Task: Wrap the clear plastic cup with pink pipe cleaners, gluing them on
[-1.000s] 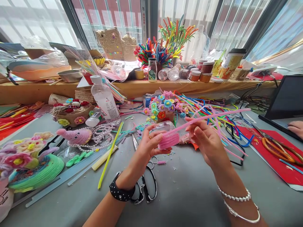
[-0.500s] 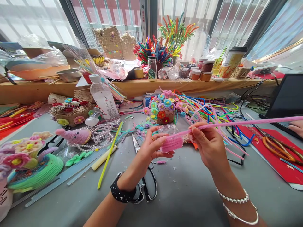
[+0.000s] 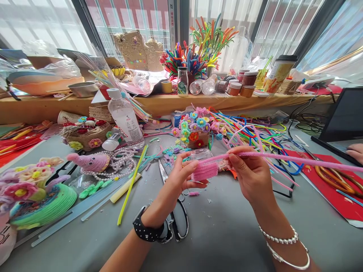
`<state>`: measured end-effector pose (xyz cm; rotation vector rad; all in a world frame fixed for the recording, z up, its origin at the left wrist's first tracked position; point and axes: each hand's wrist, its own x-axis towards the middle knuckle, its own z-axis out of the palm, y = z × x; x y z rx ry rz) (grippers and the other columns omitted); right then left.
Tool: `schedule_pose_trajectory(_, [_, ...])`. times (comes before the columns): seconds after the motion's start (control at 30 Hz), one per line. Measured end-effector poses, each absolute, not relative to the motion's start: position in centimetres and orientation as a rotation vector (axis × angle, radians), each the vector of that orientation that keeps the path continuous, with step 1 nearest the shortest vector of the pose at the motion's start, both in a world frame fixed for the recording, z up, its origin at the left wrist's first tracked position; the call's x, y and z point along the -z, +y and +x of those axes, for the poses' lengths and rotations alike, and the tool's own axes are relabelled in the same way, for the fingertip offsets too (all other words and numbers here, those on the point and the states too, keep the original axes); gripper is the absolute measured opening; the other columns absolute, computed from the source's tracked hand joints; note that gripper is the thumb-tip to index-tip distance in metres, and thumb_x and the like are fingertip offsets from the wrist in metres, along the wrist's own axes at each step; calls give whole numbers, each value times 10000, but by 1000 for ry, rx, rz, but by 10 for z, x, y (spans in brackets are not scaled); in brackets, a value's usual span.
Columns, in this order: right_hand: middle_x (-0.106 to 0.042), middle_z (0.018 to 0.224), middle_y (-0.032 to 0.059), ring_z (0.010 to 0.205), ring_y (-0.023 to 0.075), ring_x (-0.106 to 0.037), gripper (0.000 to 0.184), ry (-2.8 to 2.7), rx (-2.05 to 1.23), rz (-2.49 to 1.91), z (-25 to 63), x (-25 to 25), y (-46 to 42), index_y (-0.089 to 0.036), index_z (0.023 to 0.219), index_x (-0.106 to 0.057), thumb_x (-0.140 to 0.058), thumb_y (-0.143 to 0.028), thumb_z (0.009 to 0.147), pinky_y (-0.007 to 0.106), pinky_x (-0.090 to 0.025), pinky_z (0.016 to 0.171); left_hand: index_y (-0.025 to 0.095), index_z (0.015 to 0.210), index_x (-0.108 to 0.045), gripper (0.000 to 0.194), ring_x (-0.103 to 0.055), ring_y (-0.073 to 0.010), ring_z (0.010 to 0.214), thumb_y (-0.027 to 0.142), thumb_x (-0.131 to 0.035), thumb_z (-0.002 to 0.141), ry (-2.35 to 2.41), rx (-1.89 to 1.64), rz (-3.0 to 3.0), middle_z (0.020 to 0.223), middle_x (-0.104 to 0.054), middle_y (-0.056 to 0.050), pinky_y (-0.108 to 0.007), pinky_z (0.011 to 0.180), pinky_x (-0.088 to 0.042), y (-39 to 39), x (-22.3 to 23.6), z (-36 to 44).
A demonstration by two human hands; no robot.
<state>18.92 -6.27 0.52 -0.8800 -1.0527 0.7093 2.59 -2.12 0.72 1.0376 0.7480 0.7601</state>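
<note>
Pink ribbed block point(image 3: 204, 171) is held up above the middle of the tabletop point(image 3: 224, 234), pinched by the fingers of the left hand point(image 3: 176, 180) at its left end. A pink fuzzy stem point(image 3: 300, 160) runs along the block's far edge and on to the right, out of view. The right hand point(image 3: 253, 176), just right of the block, has its fingers closed on this stem.

Black-handled scissors point(image 3: 186, 222) lie below the block, partly hidden by the left wrist. To their left lies a yellow fuzzy stem point(image 3: 132, 185), with a pink figure point(image 3: 91, 163) and pearl strings point(image 3: 121, 161) farther left. Beyond the hands are a flower-covered basket point(image 3: 197, 139) and, to its right, a heap of coloured stems point(image 3: 244, 128). A clear bottle point(image 3: 127, 122) stands at the far left. On the right, orange-handled scissors point(image 3: 330, 177) rest on a red sheet point(image 3: 331, 194); another person's hand point(image 3: 355, 152) is at a laptop point(image 3: 344, 117).
</note>
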Motion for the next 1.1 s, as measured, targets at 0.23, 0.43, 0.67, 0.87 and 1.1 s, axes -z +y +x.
schedule_pose_trajectory(0.23, [-617, 731, -17, 593, 93, -520, 53, -1126, -670, -842, 191, -3, -63, -249, 794, -662, -645, -209, 762, 212, -442, 514, 205, 1173, -301, 563, -642, -175, 682, 437, -568, 735, 750, -758, 1045, 1054, -517, -101, -353, 676, -536, -21, -8, 26])
schedule_pose_trajectory(0.43, [-624, 752, -24, 615, 86, -531, 97, -1124, -683, -838, 190, -2, -63, -265, 820, -668, -636, -184, 776, 199, -446, 539, 216, 1191, -288, 570, -643, -174, 688, 436, -564, 744, 749, -745, 1033, 1091, -514, -106, -359, 691, -533, -20, -6, 25])
schedule_pose_trajectory(0.67, [-630, 755, -22, 609, 81, -522, 97, -1153, -670, -827, 192, -1, -62, -261, 817, -673, -631, -181, 782, 194, -435, 532, 217, 1164, -332, 534, -643, -173, 736, 414, -586, 737, 736, -770, 997, 1137, -518, -102, -372, 727, -535, -21, -8, 25])
schedule_pose_trajectory(0.87, [-634, 756, -18, 611, 88, -538, 100, -1159, -667, -834, 192, -2, -62, -258, 813, -674, -622, -178, 782, 210, -447, 537, 206, 1166, -327, 532, -634, -159, 735, 389, -591, 742, 707, -771, 974, 1085, -550, -92, -350, 719, -537, -22, -9, 25])
schedule_pose_trajectory(1.1, [-630, 743, -10, 592, 96, -535, 62, -1155, -632, -873, 192, -2, -62, -250, 797, -670, -639, -205, 766, 225, -465, 522, 203, 1162, -308, 510, -642, -153, 684, 376, -568, 759, 710, -786, 982, 1020, -562, -73, -325, 697, -534, -24, -12, 25])
